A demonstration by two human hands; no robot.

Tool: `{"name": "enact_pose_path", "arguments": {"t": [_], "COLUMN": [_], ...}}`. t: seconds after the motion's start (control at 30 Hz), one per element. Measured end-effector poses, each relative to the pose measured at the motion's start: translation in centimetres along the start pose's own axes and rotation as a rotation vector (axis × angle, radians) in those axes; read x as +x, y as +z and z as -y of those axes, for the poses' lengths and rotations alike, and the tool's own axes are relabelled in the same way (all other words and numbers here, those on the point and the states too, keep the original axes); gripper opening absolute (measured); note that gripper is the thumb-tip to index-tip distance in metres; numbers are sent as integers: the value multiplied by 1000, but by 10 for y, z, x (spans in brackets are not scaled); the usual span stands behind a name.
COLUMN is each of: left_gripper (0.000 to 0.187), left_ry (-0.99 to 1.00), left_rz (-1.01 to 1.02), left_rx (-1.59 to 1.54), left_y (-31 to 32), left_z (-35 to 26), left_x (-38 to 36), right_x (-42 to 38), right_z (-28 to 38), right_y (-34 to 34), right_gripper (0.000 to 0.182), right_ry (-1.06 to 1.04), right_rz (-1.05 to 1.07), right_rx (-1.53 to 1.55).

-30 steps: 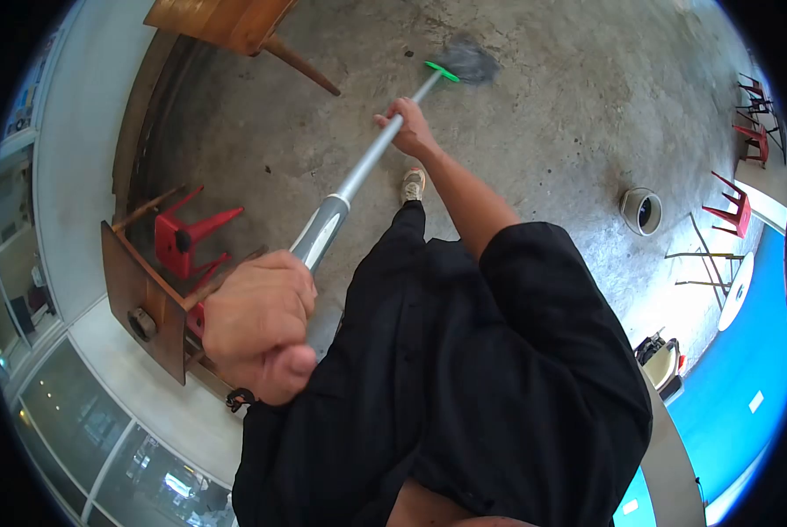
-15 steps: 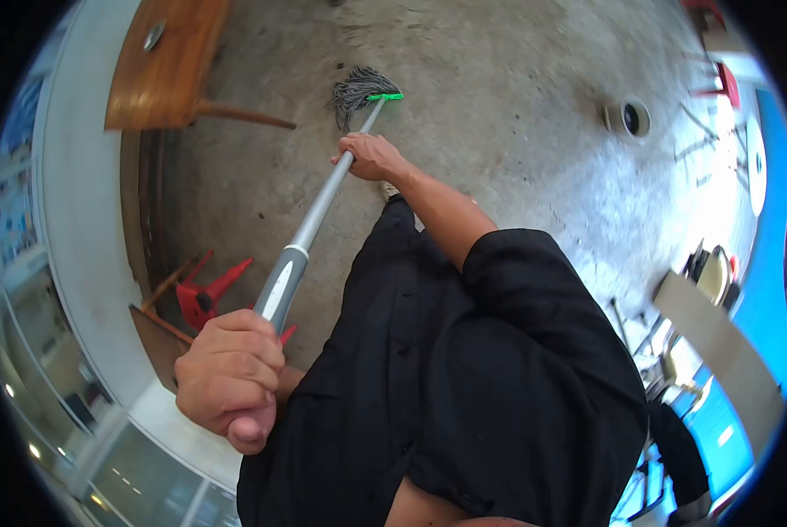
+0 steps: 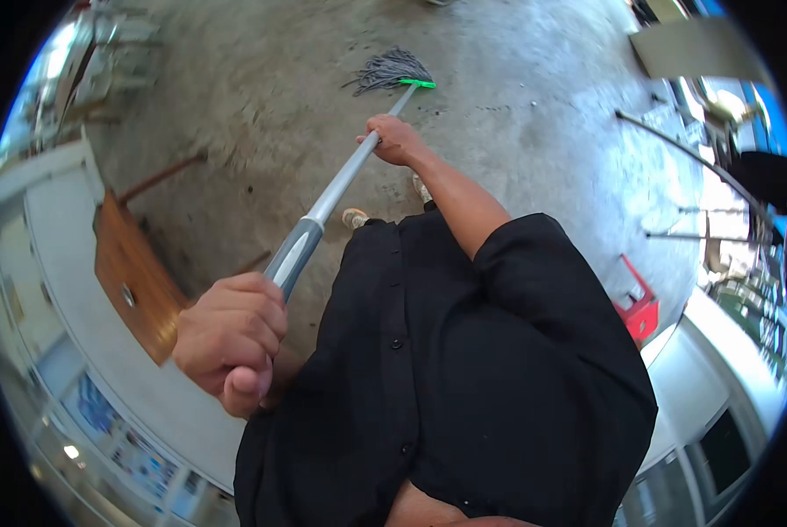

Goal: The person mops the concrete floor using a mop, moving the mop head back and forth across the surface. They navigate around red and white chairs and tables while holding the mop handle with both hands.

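Note:
A long grey mop handle [image 3: 334, 195] runs from the lower left up to a green clamp [image 3: 418, 83] with grey mop strands [image 3: 392, 70] spread on the concrete floor. My left hand [image 3: 232, 338] is wrapped round the thick grip at the handle's upper end. Further down the pole, nearer the mop head, my right hand [image 3: 393, 140] is closed round it, with that arm stretched forward. My shoes [image 3: 355, 218] show on the floor just beyond my dark shirt.
To the left, a brown wooden table [image 3: 134, 272] with a round metal object on it stands along a white ledge [image 3: 55, 220]. A red stool [image 3: 641, 318] is at the right. Metal legs and a beige panel [image 3: 696, 48] are at the upper right.
My body and view have turned, so the wooden table now sits lower left and a red stool shows at right. The mop has swept along with me; both hands keep their hold.

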State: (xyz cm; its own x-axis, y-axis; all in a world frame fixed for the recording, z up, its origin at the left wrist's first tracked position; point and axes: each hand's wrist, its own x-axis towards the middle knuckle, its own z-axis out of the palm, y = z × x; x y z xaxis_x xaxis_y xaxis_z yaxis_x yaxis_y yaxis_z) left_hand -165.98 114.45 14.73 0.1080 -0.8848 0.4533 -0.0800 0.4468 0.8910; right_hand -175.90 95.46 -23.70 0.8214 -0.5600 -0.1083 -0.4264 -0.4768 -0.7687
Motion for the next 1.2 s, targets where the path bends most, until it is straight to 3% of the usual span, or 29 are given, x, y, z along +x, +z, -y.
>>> {"name": "enact_pose_path", "arguments": {"t": [0.17, 0.27, 0.4, 0.53, 0.77, 0.87, 0.93, 1.07, 1.2], "left_gripper": [38, 39, 42, 46, 42, 43, 39, 29, 23], "left_ry": [0, 24, 46, 19, 126, 188, 196, 225, 270], "left_rz": [246, 358, 330, 220, 294, 319, 363, 494, 645], "left_rx": [-209, -269, -178, -128, 0, -82, -154, -360, -473], "left_y": [34, 36, 9, -66, -222, -271, -299, -320, -304], "left_z": [41, 55, 55, 47, 11, 2, 4, 25, 38], "left_x": [58, 71, 72, 51, 10, 3, 6, 21, 42], "right_x": [-56, -70, -46, 11, 133, 151, 159, 164, 154], "right_z": [-70, -88, -85, -55, 70, 111, 126, 141, 135], "right_y": [-47, -51, -33, 8, 107, 134, 129, 112, 104], "right_gripper": [31, 32, 35, 37, 36, 33, 29, 24, 31], "right_ry": [79, 117, 213, 199, 158, -17, 61, 152, 173], "right_rz": [-423, -518, -488, -420, -140, -173, 2, 117, 30], "right_rx": [84, 150, 108, 32, 78, 43, -8, -94, -88]}}
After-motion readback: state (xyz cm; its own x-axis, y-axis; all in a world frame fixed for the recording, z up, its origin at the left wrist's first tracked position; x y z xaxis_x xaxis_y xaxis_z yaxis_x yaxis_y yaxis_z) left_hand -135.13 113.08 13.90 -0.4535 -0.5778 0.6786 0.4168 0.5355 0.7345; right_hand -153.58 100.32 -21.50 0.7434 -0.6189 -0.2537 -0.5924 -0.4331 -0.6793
